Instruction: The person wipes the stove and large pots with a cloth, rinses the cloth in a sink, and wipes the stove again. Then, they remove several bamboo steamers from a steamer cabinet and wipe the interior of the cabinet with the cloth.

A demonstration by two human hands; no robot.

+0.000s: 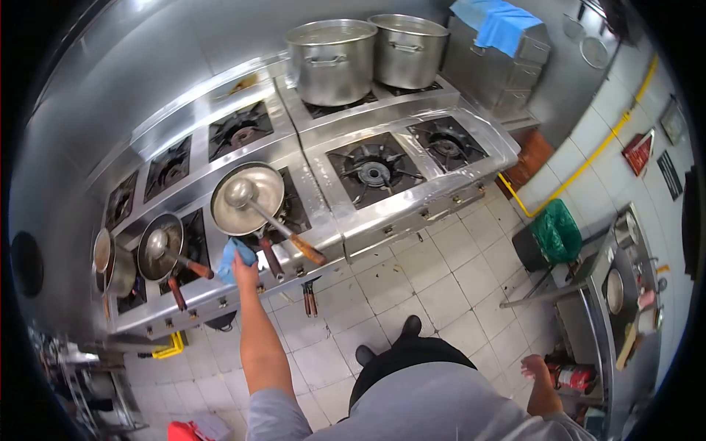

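Note:
My left hand (pixel 246 270) is closed on a blue cloth (pixel 228 257) at the front edge of the steel stove (pixel 397 219). Just above it, a large frying pan (pixel 266 184) sits on a burner, its handle pointing toward me. A ladle (pixel 240 193) lies in that pan, its wooden handle hanging over the rim. To the left, a smaller pan (pixel 173 226) holds a second ladle (pixel 157 242). Down at my right side, my right hand (pixel 535 367) hangs with its fingers apart and nothing in it, near a red fire extinguisher (pixel 573 378).
Two big stockpots (pixel 331 70) stand on the back burners. A smaller pot (pixel 121 273) is at the stove's left end. A bin with a green liner (pixel 555 231) stands right of the stove, and a steel counter (pixel 604 323) runs along my right. Scraps lie on the tiled floor (pixel 448 257).

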